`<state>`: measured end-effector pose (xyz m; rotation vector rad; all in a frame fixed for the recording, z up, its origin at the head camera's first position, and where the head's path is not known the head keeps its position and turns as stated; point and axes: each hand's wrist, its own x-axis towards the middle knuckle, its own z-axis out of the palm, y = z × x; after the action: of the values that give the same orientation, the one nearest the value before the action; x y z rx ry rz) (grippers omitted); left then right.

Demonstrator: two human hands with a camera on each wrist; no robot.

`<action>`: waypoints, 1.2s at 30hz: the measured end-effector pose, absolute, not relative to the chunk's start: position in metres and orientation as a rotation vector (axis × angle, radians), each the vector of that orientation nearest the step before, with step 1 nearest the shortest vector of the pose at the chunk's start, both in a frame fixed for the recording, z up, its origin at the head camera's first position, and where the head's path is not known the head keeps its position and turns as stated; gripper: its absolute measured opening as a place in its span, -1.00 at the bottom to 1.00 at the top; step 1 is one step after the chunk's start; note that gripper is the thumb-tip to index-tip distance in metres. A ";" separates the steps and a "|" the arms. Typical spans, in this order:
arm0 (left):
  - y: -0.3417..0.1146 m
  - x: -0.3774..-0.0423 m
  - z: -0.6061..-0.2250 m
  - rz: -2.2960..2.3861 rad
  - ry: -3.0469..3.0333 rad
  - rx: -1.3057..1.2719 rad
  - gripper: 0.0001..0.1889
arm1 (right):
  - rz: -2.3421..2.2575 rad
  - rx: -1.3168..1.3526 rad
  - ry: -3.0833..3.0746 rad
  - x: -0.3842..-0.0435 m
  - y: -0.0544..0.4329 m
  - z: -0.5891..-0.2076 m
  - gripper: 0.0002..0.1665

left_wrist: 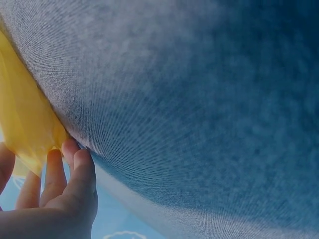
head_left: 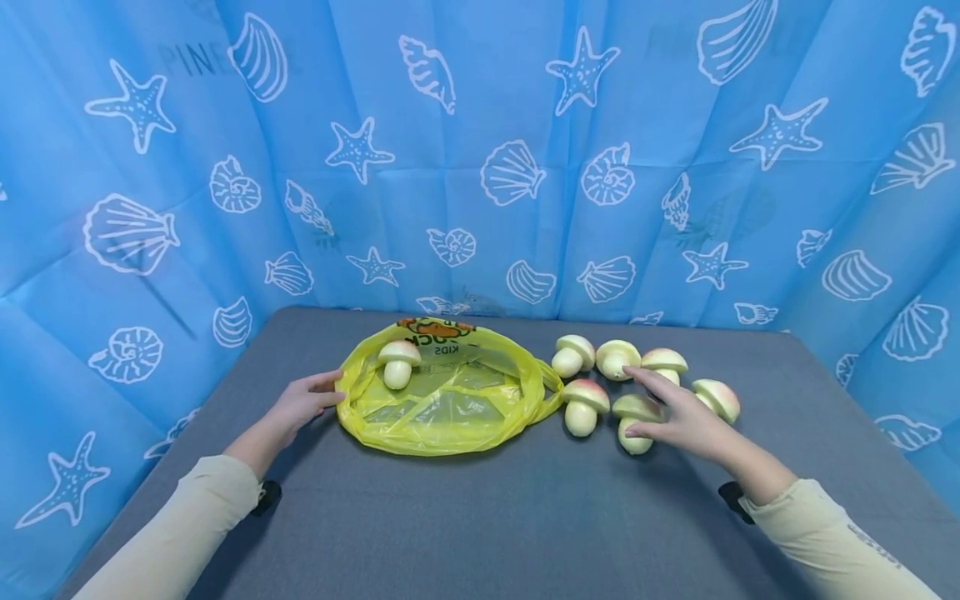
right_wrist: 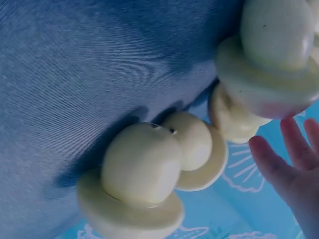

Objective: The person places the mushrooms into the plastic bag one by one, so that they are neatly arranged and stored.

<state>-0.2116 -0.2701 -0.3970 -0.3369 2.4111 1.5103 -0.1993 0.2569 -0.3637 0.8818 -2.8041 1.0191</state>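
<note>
In the head view, a yellow translucent plastic bag (head_left: 442,446) lies with its mouth spread wide on the table. One toy mushroom (head_left: 398,375) is inside it, toward the left. The left hand (head_left: 303,404) touches the bag's left rim with its fingertips; the left wrist view shows relaxed fingers against the yellow plastic (left_wrist: 25,119). Over on the right, several pale toy mushrooms with pinkish caps lie in a group. The right hand (head_left: 686,417) hovers over a mushroom (head_left: 636,437), fingers and thumb spread apart. In the right wrist view its fingers are near another mushroom (right_wrist: 269,74), gripping nothing.
A grey cloth-covered table (head_left: 487,525) lies under everything. Behind and beside it hangs a blue curtain (head_left: 480,233) with white shells and starfish. A mushroom (head_left: 585,408) rests close to the bag's gathered right end (head_left: 551,392).
</note>
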 end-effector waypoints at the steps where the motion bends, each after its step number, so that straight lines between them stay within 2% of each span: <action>1: -0.270 -0.211 -0.397 1.509 2.412 -0.337 -0.36 | 1.023 0.879 -2.799 -0.200 0.258 -0.365 -0.05; 11: -0.271 -0.210 -0.398 1.526 2.409 -0.330 -0.36 | 1.049 0.866 -2.823 -0.207 0.269 -0.376 -0.18; 24: -0.268 -0.210 -0.395 1.507 2.419 -0.337 -0.36 | 1.080 0.919 -2.897 -0.211 0.275 -0.385 -0.11; 36: -0.270 -0.210 -0.396 1.517 2.425 -0.319 -0.36 | 1.099 0.881 -2.959 -0.211 0.276 -0.390 0.05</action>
<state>-0.2101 -0.2697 -0.3961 -0.3192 2.4248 1.5172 -0.2113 0.2758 -0.3901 0.8810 -2.9592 1.0986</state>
